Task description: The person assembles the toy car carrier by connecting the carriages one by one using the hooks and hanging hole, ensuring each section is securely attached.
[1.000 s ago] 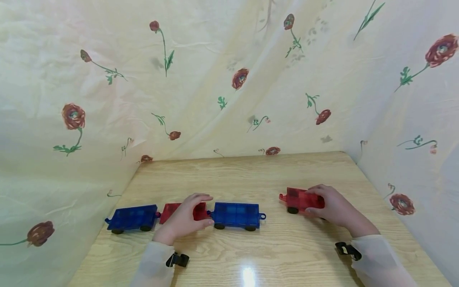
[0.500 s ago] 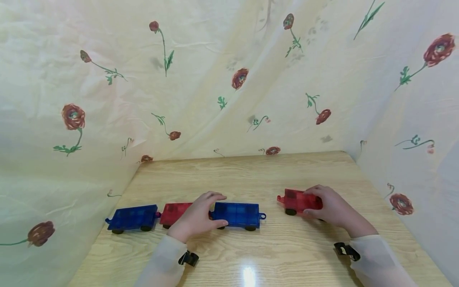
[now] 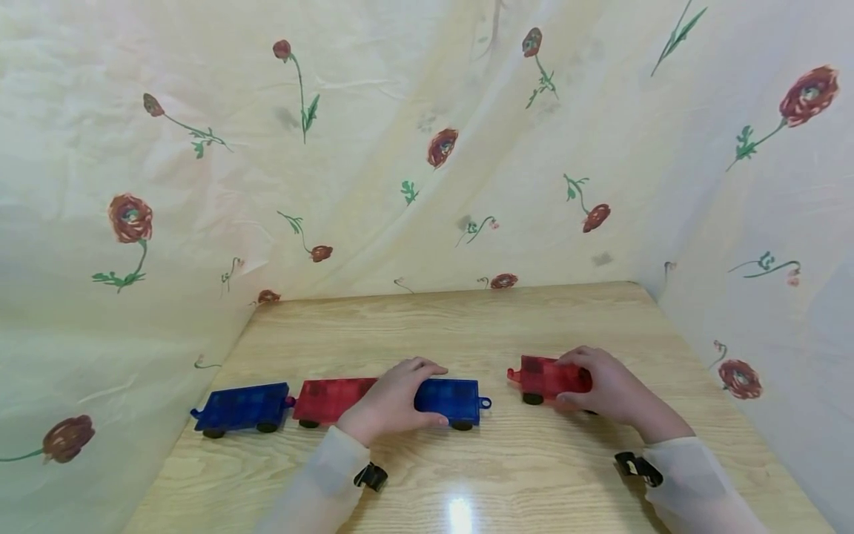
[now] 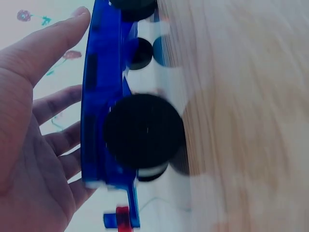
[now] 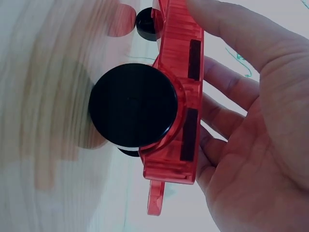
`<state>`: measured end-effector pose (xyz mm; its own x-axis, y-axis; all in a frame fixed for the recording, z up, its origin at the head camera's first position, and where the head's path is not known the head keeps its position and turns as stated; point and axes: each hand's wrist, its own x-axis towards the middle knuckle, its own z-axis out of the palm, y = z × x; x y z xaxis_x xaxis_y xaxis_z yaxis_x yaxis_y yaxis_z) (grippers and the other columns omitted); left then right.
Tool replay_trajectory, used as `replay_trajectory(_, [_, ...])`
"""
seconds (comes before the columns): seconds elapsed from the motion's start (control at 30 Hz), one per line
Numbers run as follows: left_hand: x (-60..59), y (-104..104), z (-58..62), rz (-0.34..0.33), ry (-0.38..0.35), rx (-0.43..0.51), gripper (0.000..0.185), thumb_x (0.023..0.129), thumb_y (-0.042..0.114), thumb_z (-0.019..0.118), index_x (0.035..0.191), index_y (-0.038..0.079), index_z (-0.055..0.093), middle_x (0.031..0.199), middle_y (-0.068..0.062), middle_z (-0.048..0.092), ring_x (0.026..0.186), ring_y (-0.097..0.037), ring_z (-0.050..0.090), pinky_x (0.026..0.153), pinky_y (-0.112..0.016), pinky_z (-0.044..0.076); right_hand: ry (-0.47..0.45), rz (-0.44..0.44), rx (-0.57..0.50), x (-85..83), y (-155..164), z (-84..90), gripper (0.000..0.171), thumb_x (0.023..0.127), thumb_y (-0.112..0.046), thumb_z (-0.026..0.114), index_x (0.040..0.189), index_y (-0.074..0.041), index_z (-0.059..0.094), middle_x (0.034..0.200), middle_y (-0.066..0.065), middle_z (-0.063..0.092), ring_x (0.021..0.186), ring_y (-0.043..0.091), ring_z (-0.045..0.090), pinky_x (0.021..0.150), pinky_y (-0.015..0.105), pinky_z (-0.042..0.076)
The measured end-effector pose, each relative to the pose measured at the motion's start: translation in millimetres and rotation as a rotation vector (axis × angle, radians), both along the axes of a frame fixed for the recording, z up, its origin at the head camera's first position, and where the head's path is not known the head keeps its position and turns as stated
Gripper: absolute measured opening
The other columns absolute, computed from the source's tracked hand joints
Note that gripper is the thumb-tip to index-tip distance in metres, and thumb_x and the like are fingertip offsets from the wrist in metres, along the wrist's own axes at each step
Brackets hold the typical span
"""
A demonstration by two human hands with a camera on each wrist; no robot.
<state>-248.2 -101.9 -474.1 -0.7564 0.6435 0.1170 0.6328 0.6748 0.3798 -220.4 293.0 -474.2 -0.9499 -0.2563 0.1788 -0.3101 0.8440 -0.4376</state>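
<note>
My left hand (image 3: 394, 400) spans the left part of a blue toy train wagon (image 3: 460, 400), thumb along its near side and fingers along its far side. In the left wrist view the blue wagon's hook (image 4: 111, 220) runs through a red ring (image 4: 123, 218). The wagon's right ring (image 3: 485, 403) is free. To the right, my right hand (image 3: 600, 386) grips a red wagon (image 3: 543, 377) by its long sides, thumb nearest me. Its hook (image 3: 513, 375) points left toward the blue wagon's ring, with a gap between them. The right wrist view shows its black wheel (image 5: 134, 105).
Another red wagon (image 3: 330, 397) stands left of my left hand, joined to a further blue wagon (image 3: 243, 408) at the left end. All stand on a wood-grain table (image 3: 534, 482). A flowered cloth (image 3: 360, 170) rises behind and at both sides.
My left hand has moved right, from the middle red wagon to the blue one. My right hand has slid its red wagon slightly left and nearer. The joined wagons have hardly moved.
</note>
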Motion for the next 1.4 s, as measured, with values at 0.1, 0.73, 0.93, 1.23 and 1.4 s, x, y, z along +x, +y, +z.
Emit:
replay_trajectory(0.1, [-0.4,7,-3.0,-0.011,0.008,-0.024,0.081,0.074,0.071,0.065,0.144,0.037,0.041,0.137,0.015,0.042,0.126,-0.013,0.041,0.101,-0.043,0.041,-0.011,0.004,-0.013,-0.3,-2,-0.2,0.059,0.071,-0.041,0.086,0.119,-0.014,0.066,0.117,0.007,0.059,0.102,0.03,0.054,0.081,0.047,0.049])
replay_trajectory(0.73, [1.8,25,-9.4,-0.045,-0.004,-0.085,0.084,0.073,0.064,0.072,0.145,0.033,0.042,0.134,0.011,0.048,0.12,-0.015,0.047,0.097,-0.042,0.045,-0.019,0.041,-0.027,1.7,-12,-2.5,0.055,0.071,-0.036,0.087,0.118,-0.018,0.066,0.118,0.004,0.058,0.106,0.029,0.053,0.082,0.047,0.049])
replay_trajectory(0.93, [0.3,23,-10.2,-0.024,-0.033,-0.079,0.084,0.072,0.064,0.073,0.144,0.037,0.042,0.135,0.011,0.05,0.119,-0.014,0.049,0.097,-0.043,0.045,-0.018,0.044,-0.02,1.8,-15,-1.9,0.055,0.071,-0.038,0.086,0.118,-0.019,0.066,0.119,0.003,0.058,0.106,0.028,0.052,0.083,0.047,0.048])
replay_trajectory(1.23, [1.1,20,-7.4,-0.009,-0.04,-0.076,0.084,0.07,0.065,0.073,0.143,0.036,0.044,0.133,0.011,0.052,0.118,-0.014,0.049,0.096,-0.043,0.045,-0.003,0.045,-0.01,3.4,-18,-2.0,0.054,0.071,-0.036,0.087,0.119,-0.019,0.066,0.119,0.002,0.057,0.106,0.028,0.052,0.082,0.046,0.048])
replay_trajectory(1.4, [2.1,18,-6.2,-0.003,-0.042,-0.072,0.083,0.07,0.065,0.074,0.142,0.036,0.045,0.132,0.012,0.052,0.118,-0.013,0.049,0.096,-0.042,0.046,-0.008,0.044,-0.012,3.1,-18,-2.0,0.055,0.071,-0.038,0.087,0.118,-0.02,0.066,0.118,0.002,0.058,0.105,0.028,0.052,0.08,0.045,0.048])
